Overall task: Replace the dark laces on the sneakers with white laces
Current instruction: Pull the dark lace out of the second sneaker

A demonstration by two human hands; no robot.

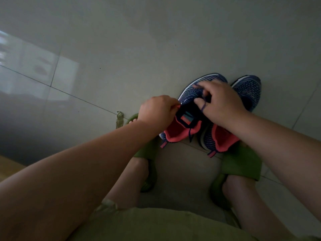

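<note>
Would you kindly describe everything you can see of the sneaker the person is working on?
The left sneaker stands on the tiled floor beside its mate, toe pointing away from the person. Its upper looks like dark blue knit with pale flecks, above a white sole edge; the lining and heel collar are coral. The left hand grips the collar's edge, and the right hand pinches a dark lace above the tongue. A loose lace end trails over the heel.

no readable text, tongue label (187, 117) on the left sneaker (192, 108) too blurred to read
</note>
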